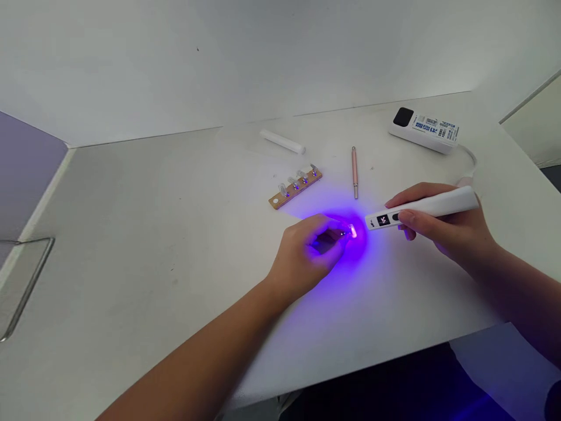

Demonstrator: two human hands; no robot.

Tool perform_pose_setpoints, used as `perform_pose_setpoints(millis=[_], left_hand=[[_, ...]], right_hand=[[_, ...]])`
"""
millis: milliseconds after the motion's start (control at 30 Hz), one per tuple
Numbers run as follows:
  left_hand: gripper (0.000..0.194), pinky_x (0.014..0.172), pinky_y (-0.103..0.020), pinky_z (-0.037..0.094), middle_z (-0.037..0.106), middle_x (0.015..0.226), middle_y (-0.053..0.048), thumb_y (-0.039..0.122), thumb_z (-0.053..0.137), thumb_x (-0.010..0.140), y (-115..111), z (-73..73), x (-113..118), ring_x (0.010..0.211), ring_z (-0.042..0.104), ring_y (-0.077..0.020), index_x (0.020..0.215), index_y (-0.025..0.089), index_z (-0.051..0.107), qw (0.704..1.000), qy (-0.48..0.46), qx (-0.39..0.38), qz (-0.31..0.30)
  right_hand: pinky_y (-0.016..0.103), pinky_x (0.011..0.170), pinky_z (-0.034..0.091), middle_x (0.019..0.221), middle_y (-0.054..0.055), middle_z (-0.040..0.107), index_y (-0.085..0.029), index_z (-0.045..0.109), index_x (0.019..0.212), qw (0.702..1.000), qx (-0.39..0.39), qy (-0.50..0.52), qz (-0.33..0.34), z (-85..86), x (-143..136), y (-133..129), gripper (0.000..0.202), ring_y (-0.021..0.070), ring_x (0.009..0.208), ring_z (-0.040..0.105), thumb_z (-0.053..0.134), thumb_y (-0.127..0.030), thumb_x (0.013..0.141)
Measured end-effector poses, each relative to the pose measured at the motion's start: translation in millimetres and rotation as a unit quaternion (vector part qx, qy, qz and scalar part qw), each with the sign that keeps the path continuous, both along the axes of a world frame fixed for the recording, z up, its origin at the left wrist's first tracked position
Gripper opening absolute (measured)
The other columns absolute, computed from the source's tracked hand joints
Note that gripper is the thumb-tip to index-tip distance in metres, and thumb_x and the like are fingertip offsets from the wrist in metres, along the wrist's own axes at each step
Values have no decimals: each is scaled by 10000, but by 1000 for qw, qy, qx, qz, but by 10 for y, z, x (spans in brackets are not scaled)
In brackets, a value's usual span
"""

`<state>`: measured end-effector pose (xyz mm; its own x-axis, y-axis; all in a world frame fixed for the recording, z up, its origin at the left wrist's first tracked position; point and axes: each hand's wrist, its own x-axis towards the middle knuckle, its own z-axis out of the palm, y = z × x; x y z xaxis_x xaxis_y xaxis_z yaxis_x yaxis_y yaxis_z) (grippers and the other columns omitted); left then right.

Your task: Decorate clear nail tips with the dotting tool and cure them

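My right hand (442,225) is wrapped round a white handheld UV lamp (425,210), its thumb near the dark button. The lamp has a small lit display and casts violet light to the left. In its beam, a small nail tip (353,231) glows pink-white, apart from the lamp's end. My left hand (309,248) pinches it between thumb and fingertips, by what looks like a small metal piece at its base. Behind the left hand, a wooden strip (289,197) carries several clear nail tips (293,183) standing in a row.
Beyond the lamp lies a pink pen-like tool (355,172) with metal ends. A white tube (283,142) rests near the back wall. At the back right sits a white device (424,130) with a dark top panel and a cable. A metal wire frame (33,286) stands at the left.
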<state>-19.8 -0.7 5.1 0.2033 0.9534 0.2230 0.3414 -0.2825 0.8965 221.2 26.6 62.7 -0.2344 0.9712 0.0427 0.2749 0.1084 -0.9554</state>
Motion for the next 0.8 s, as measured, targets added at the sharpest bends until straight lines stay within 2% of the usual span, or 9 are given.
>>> perform_pose_setpoints(millis=[800], left_hand=[[86,606,-205,564,823,947,-33,116,724,894,-3,-4,-10,678,683,-91,949,172,760,1000,7,1,4]], right_hand=[[261,459,444,595,-2,686,-255,840,855,1000,5,-3,1,12,-9,1,28,125,509,607,839,-248,828]])
